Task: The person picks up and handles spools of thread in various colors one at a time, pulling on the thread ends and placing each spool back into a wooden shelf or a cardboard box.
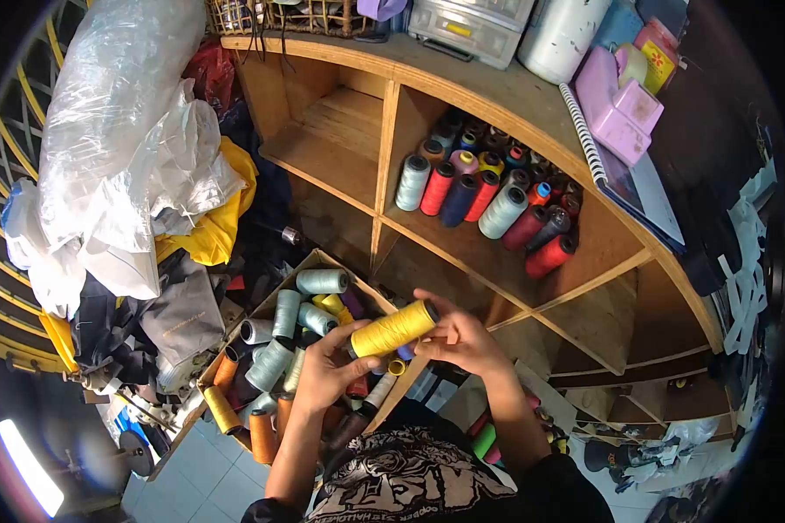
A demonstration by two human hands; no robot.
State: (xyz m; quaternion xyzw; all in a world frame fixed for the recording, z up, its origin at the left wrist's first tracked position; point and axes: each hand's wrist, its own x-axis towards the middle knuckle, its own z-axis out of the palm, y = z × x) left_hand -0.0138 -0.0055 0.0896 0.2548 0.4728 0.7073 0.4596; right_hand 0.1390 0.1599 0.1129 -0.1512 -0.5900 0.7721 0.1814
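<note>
Head cam: L hand holds cyl. yellow thread spool, tightly wound.

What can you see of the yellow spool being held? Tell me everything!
The yellow spool is a long roll of what looks like thread, thickly wound and a bit shiny, with a dark end showing at upper right. It is tilted, rising rightward in the picture, above an open box. The left grip holds its lower end; the right grip is at the upper end, but whether it touches is hard to tell.
</note>
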